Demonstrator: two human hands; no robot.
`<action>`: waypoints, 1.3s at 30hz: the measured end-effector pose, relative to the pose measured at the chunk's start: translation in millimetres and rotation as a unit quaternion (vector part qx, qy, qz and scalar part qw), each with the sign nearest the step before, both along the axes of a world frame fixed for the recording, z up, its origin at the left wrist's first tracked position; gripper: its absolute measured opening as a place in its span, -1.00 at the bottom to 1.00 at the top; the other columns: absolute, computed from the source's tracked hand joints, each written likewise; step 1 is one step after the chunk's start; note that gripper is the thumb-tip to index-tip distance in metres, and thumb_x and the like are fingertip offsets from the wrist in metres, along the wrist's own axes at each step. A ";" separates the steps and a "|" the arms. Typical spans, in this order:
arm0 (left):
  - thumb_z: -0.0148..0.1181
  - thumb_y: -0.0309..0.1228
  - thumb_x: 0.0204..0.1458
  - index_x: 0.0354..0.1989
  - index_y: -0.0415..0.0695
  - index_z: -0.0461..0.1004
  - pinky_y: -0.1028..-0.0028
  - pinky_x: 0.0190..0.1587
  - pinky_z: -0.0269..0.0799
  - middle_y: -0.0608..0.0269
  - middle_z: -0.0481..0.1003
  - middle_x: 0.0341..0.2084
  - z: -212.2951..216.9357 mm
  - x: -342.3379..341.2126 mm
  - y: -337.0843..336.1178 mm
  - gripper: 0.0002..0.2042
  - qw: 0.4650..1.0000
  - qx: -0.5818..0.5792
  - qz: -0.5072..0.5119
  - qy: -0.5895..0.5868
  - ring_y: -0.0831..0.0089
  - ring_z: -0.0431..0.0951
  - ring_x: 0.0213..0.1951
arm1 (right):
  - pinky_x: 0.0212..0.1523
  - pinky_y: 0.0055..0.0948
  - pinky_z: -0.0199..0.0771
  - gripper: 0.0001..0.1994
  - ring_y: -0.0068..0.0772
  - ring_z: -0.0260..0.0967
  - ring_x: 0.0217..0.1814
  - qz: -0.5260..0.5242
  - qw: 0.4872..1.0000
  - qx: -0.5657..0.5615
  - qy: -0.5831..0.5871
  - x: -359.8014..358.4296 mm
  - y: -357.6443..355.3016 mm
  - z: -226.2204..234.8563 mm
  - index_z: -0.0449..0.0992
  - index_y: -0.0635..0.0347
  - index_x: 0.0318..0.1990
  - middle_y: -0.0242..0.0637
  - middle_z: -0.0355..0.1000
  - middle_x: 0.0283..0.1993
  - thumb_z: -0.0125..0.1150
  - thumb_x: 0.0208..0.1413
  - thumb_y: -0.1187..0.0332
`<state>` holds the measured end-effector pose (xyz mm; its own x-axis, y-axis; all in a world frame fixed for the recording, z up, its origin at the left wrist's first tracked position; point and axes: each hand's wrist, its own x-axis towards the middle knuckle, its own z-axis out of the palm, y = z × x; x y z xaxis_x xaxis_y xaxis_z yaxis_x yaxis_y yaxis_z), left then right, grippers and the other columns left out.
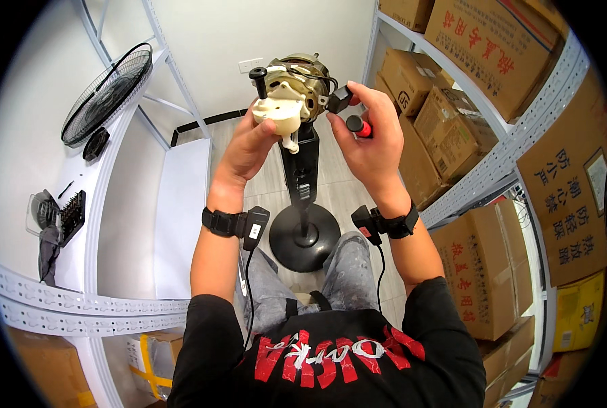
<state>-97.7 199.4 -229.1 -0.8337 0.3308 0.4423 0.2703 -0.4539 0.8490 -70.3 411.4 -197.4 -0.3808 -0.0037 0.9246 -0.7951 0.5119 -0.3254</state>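
The left hand (241,155) was closed on a cream housing (280,117), its thumb on the near side; the fingers behind were largely hidden. The right hand (377,139) had a small black block (338,100) between its thumb and forefinger, and a red-and-black tool handle (360,127) lay across that hand, beside the thumb. Whether the thumb tip pressed on the block could not be told.

The cream housing sat on the near side of a metal motor (307,68), with a black knob (258,78) rising at its upper left. The black block was at the motor's right side, near a dark cable (332,84). Below, a black column (299,163) ran down to a round black base (305,238) on the floor (341,198), in front of the person's knees. Each wrist wore a black strapped device.

Farther left, a black wire grille (106,95) stood tilted on a white shelf (123,139), with an open bit case (72,217) nearer the person. To the right, brown cartons (453,129) filled the racks.
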 end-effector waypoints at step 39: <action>0.50 -0.12 -0.16 0.40 -0.19 -0.02 0.36 0.28 0.20 0.15 0.30 0.20 10.3 12.5 6.7 0.00 1.000 -0.006 0.016 -0.021 0.31 0.27 0.26 | -0.20 -0.35 0.54 -0.36 -0.18 0.51 -0.16 -0.001 0.995 0.100 0.002 2.0 -6.3 25.5 0.41 0.03 0.23 -0.19 0.45 -0.01 0.32 -0.11 0.57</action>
<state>-85.2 206.1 -218.8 -0.8621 0.3081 0.4024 0.2482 -0.4355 0.8653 -68.3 405.0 -171.9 -0.3775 -0.1871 0.9069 -0.7949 0.5679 -0.2137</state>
